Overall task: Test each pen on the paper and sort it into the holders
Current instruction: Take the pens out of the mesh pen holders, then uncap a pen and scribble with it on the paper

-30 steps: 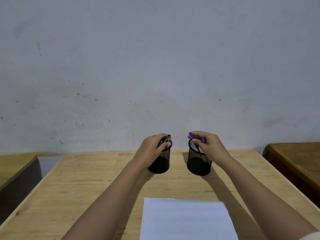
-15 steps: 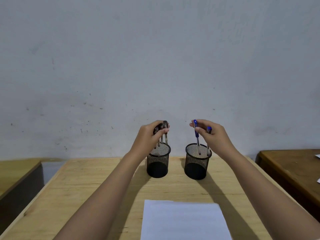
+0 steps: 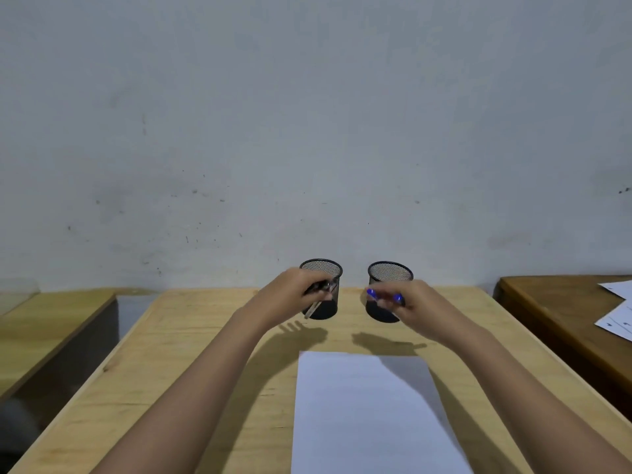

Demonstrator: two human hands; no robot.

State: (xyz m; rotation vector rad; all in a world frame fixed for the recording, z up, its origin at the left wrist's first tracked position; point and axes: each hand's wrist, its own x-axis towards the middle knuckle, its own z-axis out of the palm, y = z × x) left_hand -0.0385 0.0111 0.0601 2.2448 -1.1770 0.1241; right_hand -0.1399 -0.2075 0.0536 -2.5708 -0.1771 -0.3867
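Observation:
Two black mesh holders stand at the far edge of the wooden table (image 3: 191, 354): the left holder (image 3: 321, 268) and the right holder (image 3: 390, 271). Both look empty at the rim. My left hand (image 3: 294, 295) hovers in front of the left holder, closed around dark-capped pens (image 3: 316, 299) that slant down and to the left. In front of the right holder, my right hand (image 3: 413, 302) grips blue-capped pens (image 3: 383, 296), held roughly level with the caps pointing left. A blank white sheet of paper (image 3: 369, 415) lies near me, between my forearms.
A grey wall stands directly behind the holders. A darker wooden table (image 3: 554, 316) at the right carries loose printed sheets (image 3: 615, 316). Another wooden surface (image 3: 51, 319) sits at the left, across a gap.
Both hands lifted the pens out of the holders and drew them back toward me and lower. The pens have tilted from upright to slanted or level.

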